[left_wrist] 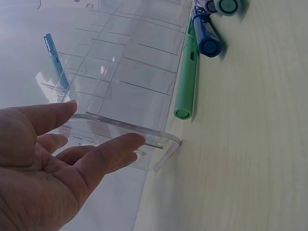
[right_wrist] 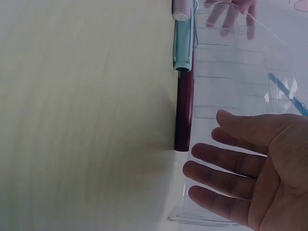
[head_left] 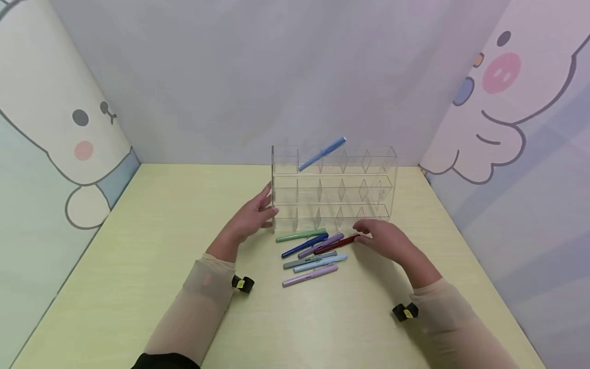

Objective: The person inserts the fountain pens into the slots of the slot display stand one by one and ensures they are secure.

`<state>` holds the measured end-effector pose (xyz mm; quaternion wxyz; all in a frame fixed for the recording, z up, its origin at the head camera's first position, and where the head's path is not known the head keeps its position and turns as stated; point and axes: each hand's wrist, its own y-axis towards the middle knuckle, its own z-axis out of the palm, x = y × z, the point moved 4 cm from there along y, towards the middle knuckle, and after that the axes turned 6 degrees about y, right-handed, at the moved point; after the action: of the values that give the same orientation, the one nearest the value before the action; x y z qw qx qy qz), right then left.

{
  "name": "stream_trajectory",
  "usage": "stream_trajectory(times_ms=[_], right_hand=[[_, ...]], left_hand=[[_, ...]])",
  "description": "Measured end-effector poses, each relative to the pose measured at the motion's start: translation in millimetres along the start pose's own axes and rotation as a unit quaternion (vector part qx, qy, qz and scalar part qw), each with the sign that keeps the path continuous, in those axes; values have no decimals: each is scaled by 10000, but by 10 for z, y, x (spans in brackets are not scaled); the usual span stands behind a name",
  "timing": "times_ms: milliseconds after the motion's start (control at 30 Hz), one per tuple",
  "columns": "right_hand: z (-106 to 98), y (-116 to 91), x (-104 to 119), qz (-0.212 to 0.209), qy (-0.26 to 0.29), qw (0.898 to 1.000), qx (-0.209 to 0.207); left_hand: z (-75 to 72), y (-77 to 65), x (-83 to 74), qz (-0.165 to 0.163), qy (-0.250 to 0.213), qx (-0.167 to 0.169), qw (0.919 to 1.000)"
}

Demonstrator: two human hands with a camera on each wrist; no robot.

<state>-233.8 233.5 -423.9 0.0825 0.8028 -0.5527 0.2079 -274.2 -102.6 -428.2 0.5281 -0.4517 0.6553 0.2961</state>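
At the far left, a wall shows a white cartoon animal point(head_left: 55, 92). Right of it, at left of centre, the left hand point(head_left: 249, 219) is at the left end of a clear rack point(head_left: 332, 187); its fingers are loosely extended around the end panel's edge, not clenched. The three-tiered rack stands upright at the centre of the frame, a blue pen point(head_left: 322, 154) slanting in its top tier, upper end to the right. Just below the rack, on the pale worktop point(head_left: 184, 215), lie seven pens: green point(head_left: 300, 236), dark blue point(head_left: 304, 246), grey-green point(head_left: 310, 260), lilac point(head_left: 310, 275), light blue point(head_left: 320, 263), purple point(head_left: 320, 245) and dark red point(head_left: 336, 244), some overlapping. Right of them, the right hand point(head_left: 387, 241) is by the dark red pen's right end, its fingers slack and parted, holding nothing. At upper right, another cartoon figure point(head_left: 521, 92) covers the wall.
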Motion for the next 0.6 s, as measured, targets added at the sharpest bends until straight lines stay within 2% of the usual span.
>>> stream_trajectory(times_ms=[133, 267, 500, 600], right_hand=[[69, 26, 43, -147, -638, 9978, 52], [121, 67, 75, -295, -1052, 9940, -15], [186, 103, 139, -749, -1806, 9805, -191], [193, 113, 160, -892, -1946, 9766, -223]], left_hand=[[1, 8, 4, -20, -5, -9, 10000], [1, 11, 12, -20, -10, -9, 10000], [3, 0, 8, -8, -33, 13, 10000], [-1, -1, 9, -10, -15, -3, 10000]])
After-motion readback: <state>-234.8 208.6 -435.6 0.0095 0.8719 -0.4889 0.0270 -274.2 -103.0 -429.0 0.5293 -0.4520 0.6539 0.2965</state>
